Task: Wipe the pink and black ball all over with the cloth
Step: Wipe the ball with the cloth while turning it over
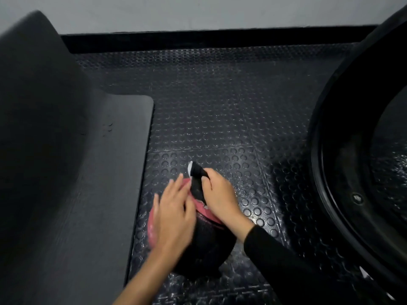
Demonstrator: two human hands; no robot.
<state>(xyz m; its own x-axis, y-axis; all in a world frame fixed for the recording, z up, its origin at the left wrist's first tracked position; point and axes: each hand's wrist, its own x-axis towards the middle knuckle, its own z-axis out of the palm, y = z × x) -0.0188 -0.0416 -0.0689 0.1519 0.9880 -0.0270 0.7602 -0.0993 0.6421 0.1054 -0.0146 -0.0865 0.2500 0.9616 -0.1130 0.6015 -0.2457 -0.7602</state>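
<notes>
The pink and black ball [207, 245] sits on the bumpy black floor [220, 119]. The left hand [174, 216] lies flat and loose on top of it. The right hand [220, 194] squeezes a black cloth [197, 181] against the ball.

Looks like a gym: black studded rubber floor [220, 111], dark padded mat [105, 194] curving up at left, big black hoop-like frame [334, 150] at right, plain grey wall [198, 12] behind.

One ball [207, 245], one cloth [196, 183], two hands: left hand [174, 219], right hand [220, 194].
</notes>
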